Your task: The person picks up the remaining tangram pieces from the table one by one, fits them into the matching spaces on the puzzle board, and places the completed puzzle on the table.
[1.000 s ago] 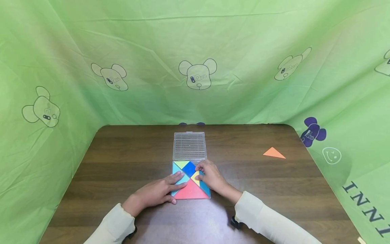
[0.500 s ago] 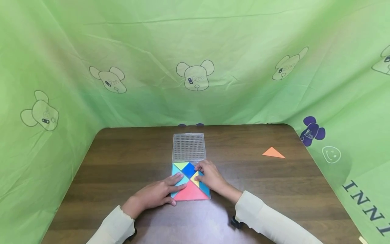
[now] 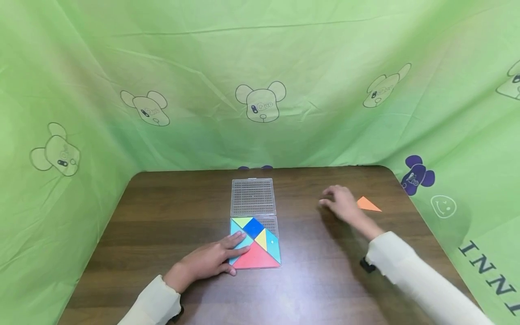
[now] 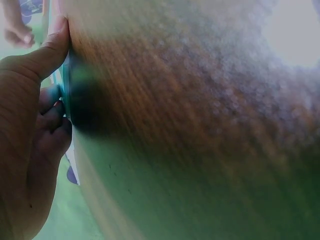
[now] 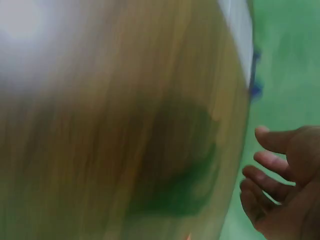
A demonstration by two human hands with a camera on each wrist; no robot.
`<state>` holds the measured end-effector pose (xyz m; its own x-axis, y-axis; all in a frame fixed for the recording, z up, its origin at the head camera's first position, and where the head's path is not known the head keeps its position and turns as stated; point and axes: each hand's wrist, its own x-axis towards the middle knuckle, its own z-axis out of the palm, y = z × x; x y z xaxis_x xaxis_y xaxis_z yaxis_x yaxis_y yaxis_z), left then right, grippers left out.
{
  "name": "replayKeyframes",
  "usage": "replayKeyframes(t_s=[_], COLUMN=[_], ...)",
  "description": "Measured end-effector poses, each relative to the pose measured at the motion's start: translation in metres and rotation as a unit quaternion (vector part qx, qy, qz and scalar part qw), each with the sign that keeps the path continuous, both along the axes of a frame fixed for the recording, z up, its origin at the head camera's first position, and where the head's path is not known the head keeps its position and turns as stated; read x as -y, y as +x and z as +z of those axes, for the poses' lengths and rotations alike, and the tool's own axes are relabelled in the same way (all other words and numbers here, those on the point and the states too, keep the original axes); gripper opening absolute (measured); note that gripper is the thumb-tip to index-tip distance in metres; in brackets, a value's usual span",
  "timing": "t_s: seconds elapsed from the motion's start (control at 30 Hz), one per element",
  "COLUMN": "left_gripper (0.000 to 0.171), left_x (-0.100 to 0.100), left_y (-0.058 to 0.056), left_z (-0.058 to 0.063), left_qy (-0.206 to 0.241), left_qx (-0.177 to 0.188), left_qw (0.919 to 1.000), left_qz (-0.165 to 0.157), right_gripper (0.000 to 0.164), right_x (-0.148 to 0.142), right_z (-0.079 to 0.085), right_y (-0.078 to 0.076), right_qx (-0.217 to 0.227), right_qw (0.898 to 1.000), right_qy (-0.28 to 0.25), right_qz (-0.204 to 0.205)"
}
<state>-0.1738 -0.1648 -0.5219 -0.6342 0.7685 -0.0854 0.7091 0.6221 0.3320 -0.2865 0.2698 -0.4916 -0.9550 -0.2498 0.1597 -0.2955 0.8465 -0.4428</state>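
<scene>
A square plastic case lies opened flat, its gridded lid (image 3: 253, 197) behind the tray (image 3: 270, 222). In the tray are flat tangram pieces: a red triangle (image 3: 257, 258), a blue square (image 3: 253, 228), a small yellow triangle (image 3: 262, 239), light blue pieces and a yellow-green triangle (image 3: 242, 221). Bare grid shows at the tray's far right corner. My left hand (image 3: 209, 258) rests its extended fingers on the left pieces, thumb by the near edge. Over the table to the right is my right hand (image 3: 342, 204), fingers loosely bent and holding nothing, close to an orange triangle (image 3: 369, 205), partly hidden by it.
The brown wooden table (image 3: 170, 203) reaches back to a green curtain (image 3: 195, 135) printed with bear heads, which also hangs along both sides. A small pale object (image 3: 483, 319) is at the lower right edge.
My right hand has left the yellow triangle and moved right, close to the orange triangle, uncovering the light blue piece and bare grid. The left hand stays on the case.
</scene>
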Motion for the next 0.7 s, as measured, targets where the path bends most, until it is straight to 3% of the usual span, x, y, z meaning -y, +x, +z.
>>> replayKeyframes(t_s=[0.13, 0.3, 0.7], left_gripper=[0.071, 0.07, 0.071], left_x=[0.0, 0.001, 0.001], left_y=[0.0, 0.0, -0.001], left_z=[0.0, 0.002, -0.001], left_qy=[0.004, 0.008, 0.013], left_qx=[-0.008, -0.012, -0.008], left_qw=[1.0, 0.9999, 0.9999], left_qz=[-0.003, -0.005, -0.002], right_gripper=[0.048, 0.05, 0.039], right_x=[-0.063, -0.108, -0.112], right_z=[0.003, 0.001, -0.002], right_y=[-0.01, -0.014, -0.018], right_qx=[0.024, 0.057, 0.083], right_qw=[0.998, 0.992, 0.989], right_qy=[0.063, 0.115, 0.114], right_qz=[-0.018, -0.009, -0.05])
